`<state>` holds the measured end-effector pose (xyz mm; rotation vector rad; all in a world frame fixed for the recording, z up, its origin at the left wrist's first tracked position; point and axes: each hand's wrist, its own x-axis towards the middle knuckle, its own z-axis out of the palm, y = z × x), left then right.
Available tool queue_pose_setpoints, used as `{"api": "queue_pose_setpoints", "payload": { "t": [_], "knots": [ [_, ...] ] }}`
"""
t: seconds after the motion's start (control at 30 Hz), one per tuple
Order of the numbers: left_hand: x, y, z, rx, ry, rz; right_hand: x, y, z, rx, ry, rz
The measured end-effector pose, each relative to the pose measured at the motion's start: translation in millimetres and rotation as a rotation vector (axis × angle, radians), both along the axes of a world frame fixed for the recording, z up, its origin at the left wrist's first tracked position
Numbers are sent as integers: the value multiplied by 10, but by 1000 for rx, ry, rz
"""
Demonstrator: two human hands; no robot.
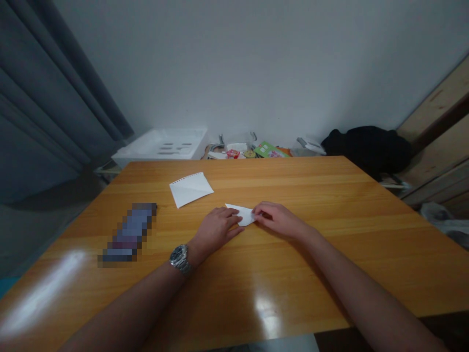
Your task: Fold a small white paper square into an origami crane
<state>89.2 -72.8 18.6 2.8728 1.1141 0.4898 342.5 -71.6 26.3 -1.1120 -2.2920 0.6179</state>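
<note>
**Two hands pressing a fold into a small sheet of paper**

The left hand (216, 229) lies flat on the near-left part of a small white folded paper (242, 214), fingers extended and close together, pinning it to the wooden table (311, 205). The right hand (278, 220) meets the paper at its right corner, fingertips curled down and bunched on the edge; whether they pinch the corner or merely press it cannot be told from this view. The paper rests near the table's middle, its far-left point free of both hands. A wristwatch (179, 257) sits on the left wrist.

To crease well here, the holding hand should keep its weight steady while the other runs along the fold from the corner outward (a slip on this glossy surface would skew the edges).

Farther out, a second white sheet (190, 188) with a perforated edge lies well apart to the left, a blurred-out object (129, 234) nearer the left edge, and a white tray (161, 145) and assorted clutter (252, 149) beyond the table's far side.
</note>
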Motion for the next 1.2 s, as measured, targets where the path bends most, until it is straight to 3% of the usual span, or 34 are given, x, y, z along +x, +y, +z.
{"api": "queue_pose_setpoints", "payload": {
  "t": [0.17,0.47,0.77,1.2],
  "knots": [
    [44,-6,-27,-23,-36,26,-36,6,-31,23,19,-47],
    [34,-19,-42,-25,-49,40,41,28,-21,0,67,15],
    [-3,-25,14,-38,-16,-152,32,70,-94,48,43,-102],
    [-22,-48,11,-94,-19,-231,-106,73,-225,143,-13,-210]
  ]
}}
